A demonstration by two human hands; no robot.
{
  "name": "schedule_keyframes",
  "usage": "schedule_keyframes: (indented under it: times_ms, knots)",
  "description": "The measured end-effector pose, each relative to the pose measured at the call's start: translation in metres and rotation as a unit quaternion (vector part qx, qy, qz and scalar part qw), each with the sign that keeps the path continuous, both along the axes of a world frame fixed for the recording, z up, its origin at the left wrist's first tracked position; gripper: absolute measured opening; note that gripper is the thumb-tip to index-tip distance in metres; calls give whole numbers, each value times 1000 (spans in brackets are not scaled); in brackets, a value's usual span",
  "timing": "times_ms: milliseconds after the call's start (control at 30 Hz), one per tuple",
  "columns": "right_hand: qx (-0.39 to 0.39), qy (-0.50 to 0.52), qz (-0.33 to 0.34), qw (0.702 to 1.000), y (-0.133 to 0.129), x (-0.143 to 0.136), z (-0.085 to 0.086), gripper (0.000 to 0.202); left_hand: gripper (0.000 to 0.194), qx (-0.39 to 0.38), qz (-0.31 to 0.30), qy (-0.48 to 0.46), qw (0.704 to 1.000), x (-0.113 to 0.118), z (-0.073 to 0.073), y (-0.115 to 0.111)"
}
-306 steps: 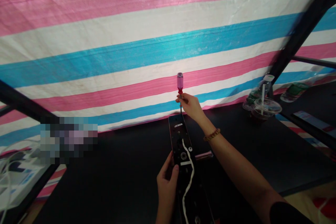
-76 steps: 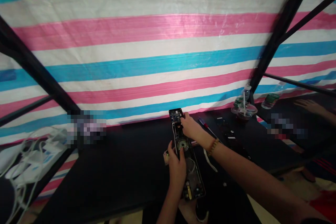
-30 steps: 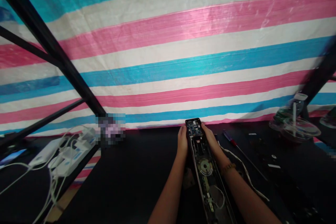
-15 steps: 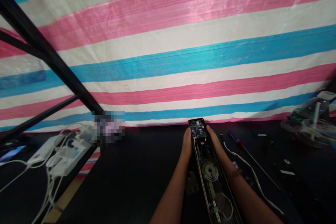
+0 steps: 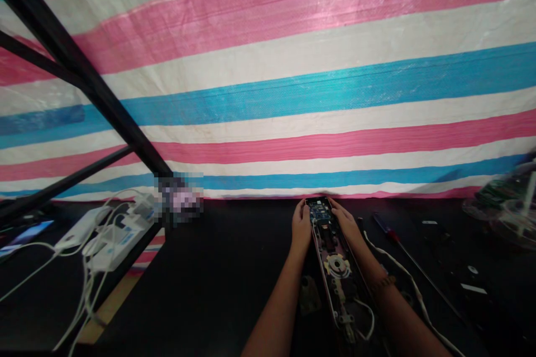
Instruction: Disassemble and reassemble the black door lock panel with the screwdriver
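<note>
A long, narrow smart door lock panel [image 5: 337, 265] points away from me over the black table, its open inside facing up. A blue circuit board [image 5: 320, 211] fills its far end, with a round metal mechanism midway and a white wire near me. My left hand [image 5: 300, 226] is closed round the left side of the far end. On the opposite edge, my right hand [image 5: 345, 223] grips the same end. The undersides of both hands are hidden. A screwdriver [image 5: 393, 237] with a purple and red handle and a white cable [image 5: 402, 265] lie right of my right forearm.
White power strips with cables [image 5: 115, 245] sit at the left beside a black metal frame [image 5: 121, 122]. A clear plastic container [image 5: 508, 212] stands at the far right. Small dark parts and a white strip [image 5: 473, 288] lie on the right. A striped tarp [image 5: 293, 95] hangs behind.
The panel's far end has dropped slightly, and my fingers now wrap further round its far corners. The whole view has shifted a little.
</note>
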State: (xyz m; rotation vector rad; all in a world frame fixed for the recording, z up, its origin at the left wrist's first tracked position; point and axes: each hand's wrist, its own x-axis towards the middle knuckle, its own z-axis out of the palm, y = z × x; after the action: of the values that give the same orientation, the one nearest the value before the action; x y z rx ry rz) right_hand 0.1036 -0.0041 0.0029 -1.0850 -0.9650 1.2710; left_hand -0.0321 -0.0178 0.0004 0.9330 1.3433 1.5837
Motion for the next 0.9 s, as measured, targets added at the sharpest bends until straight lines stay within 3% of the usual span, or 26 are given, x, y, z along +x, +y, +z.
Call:
schedule_keyframes:
  times_ms: [133,333,500,900]
  knots:
    - [-11,-9,-10,1000,-2,0,2,52,31,19,18,5,1000,0,2,-3]
    - [-10,-13,-8,1000,-2,0,3,55,28,31,51,97,994,-3,10,-11]
    - [-16,-29,-34,999,-2,0,2,49,27,33,45,126,990,-5,14,-12]
    - [-1,-51,-22,998,-4,2,2,44,25,20,24,160,987,-6,8,-11]
